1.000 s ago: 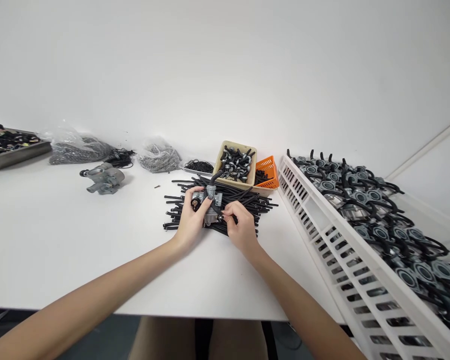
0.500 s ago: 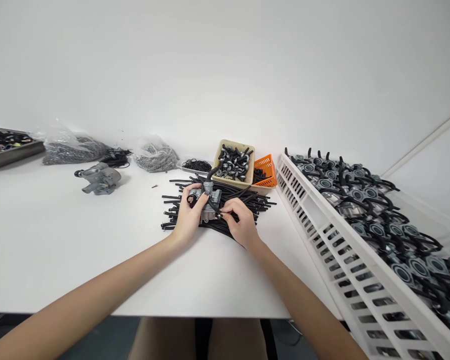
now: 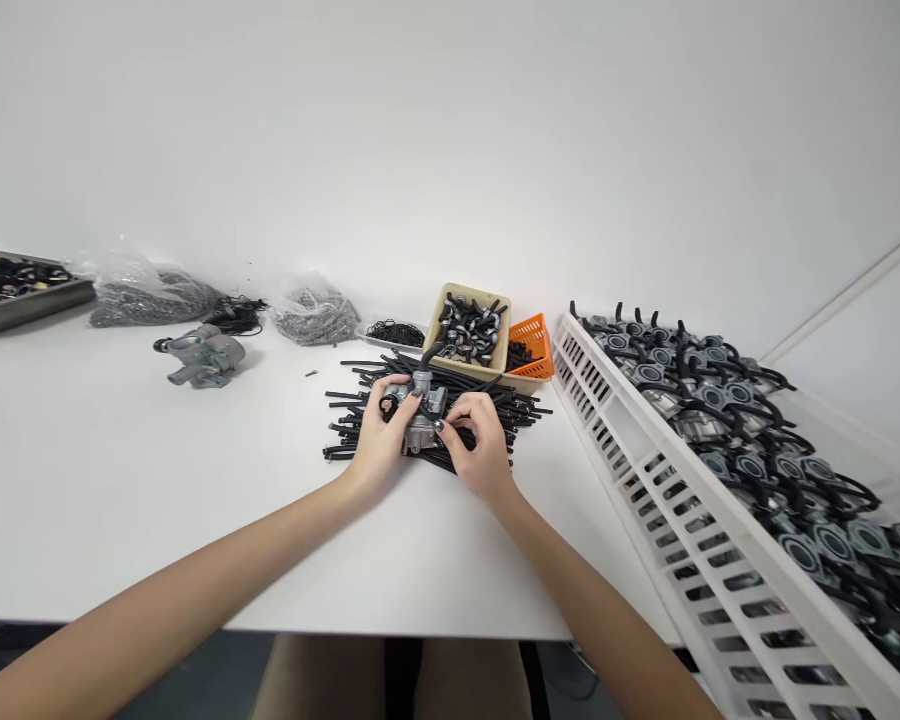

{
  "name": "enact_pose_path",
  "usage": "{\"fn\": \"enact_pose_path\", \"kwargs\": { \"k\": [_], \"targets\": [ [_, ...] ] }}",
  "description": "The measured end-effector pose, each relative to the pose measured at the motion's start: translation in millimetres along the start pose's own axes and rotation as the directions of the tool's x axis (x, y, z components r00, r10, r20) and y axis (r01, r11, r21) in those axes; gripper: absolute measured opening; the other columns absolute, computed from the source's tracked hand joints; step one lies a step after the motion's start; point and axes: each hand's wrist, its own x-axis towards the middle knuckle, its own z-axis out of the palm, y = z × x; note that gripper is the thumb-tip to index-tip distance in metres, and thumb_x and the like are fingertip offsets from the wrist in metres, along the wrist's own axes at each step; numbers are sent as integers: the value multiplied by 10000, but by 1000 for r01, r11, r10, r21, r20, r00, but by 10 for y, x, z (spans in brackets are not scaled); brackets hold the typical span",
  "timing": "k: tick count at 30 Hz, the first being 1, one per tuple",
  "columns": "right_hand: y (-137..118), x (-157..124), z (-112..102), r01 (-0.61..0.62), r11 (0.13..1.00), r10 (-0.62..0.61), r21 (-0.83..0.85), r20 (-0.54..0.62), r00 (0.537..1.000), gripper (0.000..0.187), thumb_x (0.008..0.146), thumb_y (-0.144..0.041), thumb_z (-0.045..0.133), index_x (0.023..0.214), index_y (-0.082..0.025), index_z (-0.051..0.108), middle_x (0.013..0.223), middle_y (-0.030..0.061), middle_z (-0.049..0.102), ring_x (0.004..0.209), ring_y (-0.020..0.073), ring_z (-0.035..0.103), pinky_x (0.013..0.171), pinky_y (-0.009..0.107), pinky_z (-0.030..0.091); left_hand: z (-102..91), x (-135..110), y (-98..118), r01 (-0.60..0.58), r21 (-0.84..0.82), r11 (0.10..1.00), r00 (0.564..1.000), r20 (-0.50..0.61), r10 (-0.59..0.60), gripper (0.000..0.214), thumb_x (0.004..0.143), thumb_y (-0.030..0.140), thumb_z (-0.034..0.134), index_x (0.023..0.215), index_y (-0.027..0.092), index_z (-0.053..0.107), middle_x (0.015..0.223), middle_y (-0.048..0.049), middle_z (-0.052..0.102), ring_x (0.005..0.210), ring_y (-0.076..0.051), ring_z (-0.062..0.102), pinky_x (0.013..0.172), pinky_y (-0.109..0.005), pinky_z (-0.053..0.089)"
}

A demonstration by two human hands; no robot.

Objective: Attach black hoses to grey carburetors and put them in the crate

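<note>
My left hand (image 3: 379, 435) grips a small grey metal carburetor (image 3: 418, 410) from its left side, holding it over a pile of short black rubber hoses (image 3: 514, 408) on the white table (image 3: 157, 480). One black hose curls up from the top of the carburetor. My right hand (image 3: 478, 445) is closed against the carburetor's right side, fingertips pinched on a thin black hose there. Both forearms reach in from the bottom edge.
A tan bin of clamps (image 3: 471, 332) and a small orange basket (image 3: 534, 345) stand behind the pile. A long white slotted crate (image 3: 667, 470) of finished carburetors runs along the right. Another carburetor (image 3: 201, 357), plastic bags of small parts (image 3: 315, 312) and a metal tray (image 3: 22, 290) lie at left.
My right hand has shifted a little closer onto the carburetor's right side, working the thin hose. The left hand keeps its grip. The view has wobbled slightly.
</note>
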Motion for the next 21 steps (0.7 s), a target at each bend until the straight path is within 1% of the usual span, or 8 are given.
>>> {"fn": "enact_pose_path", "kwargs": {
  "k": [5, 7, 9, 11, 13, 15, 18, 21],
  "targets": [
    [64, 5, 16, -141, 982, 138, 129, 33, 990, 121, 831, -299, 631, 761, -221, 571, 947, 56, 505, 894, 185, 565, 683, 298, 548, -11, 29, 41, 69, -68, 995, 997, 47, -65, 407, 751, 446, 724, 1056, 265, 525, 775, 36, 582, 544, -137, 605, 449, -259, 534],
    [64, 2, 22, -147, 981, 145, 126, 26, 989, 132, 818, -309, 650, 766, -221, 566, 945, 48, 515, 900, 181, 564, 705, 295, 535, -31, 65, 41, 119, -100, 988, 991, 71, -112, 387, 765, 466, 699, 1048, 251, 548, 785, 24, 600, 547, -149, 618, 423, -258, 526],
    [55, 6, 19, -154, 978, 155, 142, 7, 988, 135, 808, -317, 663, 843, -230, 566, 967, 42, 536, 928, 181, 567, 758, 304, 521, -47, 99, 43, 194, -148, 970, 979, 96, -181, 378, 793, 498, 647, 1050, 233, 570, 803, -3, 639, 563, -176, 640, 416, -274, 524],
    [46, 20, 1, -191, 957, 200, 218, -20, 979, 205, 822, -346, 647, 968, -245, 547, 1007, 42, 557, 945, 183, 579, 797, 317, 513, -52, 119, 53, 243, -222, 944, 968, 121, -221, 378, 818, 519, 597, 1042, 215, 586, 825, -32, 679, 623, -214, 674, 471, -310, 551],
    [35, 34, -30, -222, 924, 245, 311, -36, 969, 269, 860, -398, 591, 1074, -255, 514, 1034, 50, 569, 936, 184, 593, 811, 331, 514, -42, 122, 71, 272, -298, 915, 959, 159, -233, 387, 832, 536, 562, 1027, 203, 595, 869, -54, 705, 740, -255, 703, 588, -361, 584],
    [13, 35, -58, -220, 909, 244, 355, -26, 969, 324, 888, -441, 538, 1149, -254, 493, 1050, 61, 576, 930, 191, 602, 823, 347, 518, -22, 113, 85, 292, -335, 896, 952, 194, -238, 416, 835, 560, 539, 1017, 191, 603, 918, -69, 715, 849, -286, 704, 696, -402, 586],
    [-40, -3, -56, -170, 943, 163, 286, 48, 986, 508, 848, -444, 607, 1287, -248, 442, 1164, 87, 574, 1043, 222, 594, 905, 379, 509, -7, 102, 64, 248, -310, 918, 963, 179, -200, 441, 825, 573, 541, 1012, 179, 608, 949, -75, 713, 914, -295, 687, 756, -402, 571],
    [-88, -51, -4, -125, 981, 105, 146, 137, 985, 766, 759, -374, 731, 1412, -247, 351, 1388, 106, 486, 1252, 258, 509, 1054, 408, 441, -65, 111, -15, 93, -200, 975, 987, 145, -64, 425, 803, 553, 578, 1028, 193, 598, 957, -56, 696, 932, -273, 665, 773, -361, 555]
  ]
}}
